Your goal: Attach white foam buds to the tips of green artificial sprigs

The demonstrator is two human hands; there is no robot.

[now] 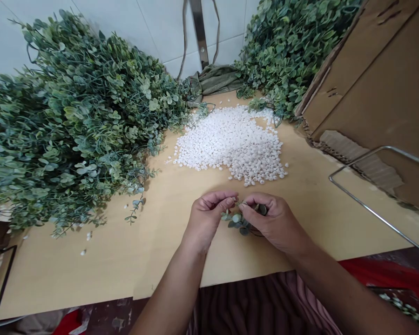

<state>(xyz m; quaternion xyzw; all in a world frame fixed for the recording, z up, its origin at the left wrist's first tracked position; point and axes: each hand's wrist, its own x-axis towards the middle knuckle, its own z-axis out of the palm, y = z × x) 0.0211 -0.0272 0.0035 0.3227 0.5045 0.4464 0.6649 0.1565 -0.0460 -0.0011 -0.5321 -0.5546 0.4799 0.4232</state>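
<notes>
A small artificial green leaf sprig is held between both hands just above the light wooden table, near its front edge. My left hand has its fingers curled in a pinch at the sprig's upper end. My right hand is closed round the sprig from the right, covering part of it. Just beyond the hands lies a heap of small white plastic beads.
A large pile of green leaf sprigs fills the left of the table; another pile sits at the back right. A cardboard box and a metal wire frame stand at the right. Loose sprigs and stray beads lie near the left pile.
</notes>
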